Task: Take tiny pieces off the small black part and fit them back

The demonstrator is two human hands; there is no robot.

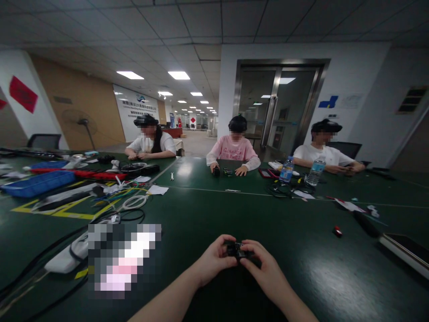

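Between my two hands, just above the green table [187, 214], is a small black object [238, 251] with some shiny grey parts; its kind is too small and dark to make out. My left hand [217, 257] grips its left side with thumb and fingers. On the other side, my right hand [263, 259] pinches it, index finger on top and thumb below. The fingertips hide part of it.
To the left lie a white power strip [63, 257], cables, a pixelated bright item [124, 259] and a blue tray [40, 183]. Rightward are a small red object [337, 231], a dark flat case [407, 252] and two bottles [287, 170]. Three people wearing headsets sit across the table.
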